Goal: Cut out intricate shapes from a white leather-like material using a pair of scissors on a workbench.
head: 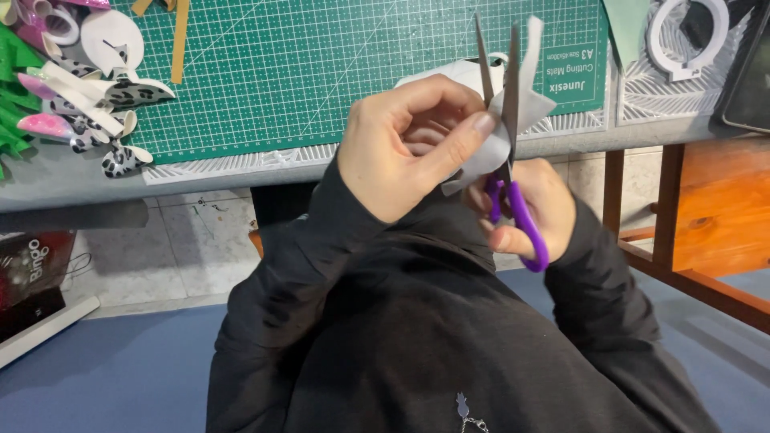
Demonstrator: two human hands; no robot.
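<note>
I am pinching a small piece of white sheet material [513, 120] in my left hand [405, 152], thumb on the near face and the other fingers curled behind it, so that hand is closed firmly on the piece. I am holding it up in the air, out past the front edge of the grey table [64, 180] and above my lap, with its upper strip pointing up in front of the green cutting mat [321, 72].

My right hand [537, 212] is gripping the purple-handled scissors [509, 160], fingers threaded through the loops. The blades are standing nearly upright and are parted in a narrow V, with the white piece sitting between them near the pivot. Whether the edges are actually biting into the material I cannot quite tell, since the blades and the sheet overlap.

My black sleeves are filling the lower part of the view. On the mat's far left corner, a heap of cut shapes [88, 88] is lying: white loops, spotted pieces and pink ones. At the table's right end, a white ring-shaped cutout [690, 40] is resting.
</note>
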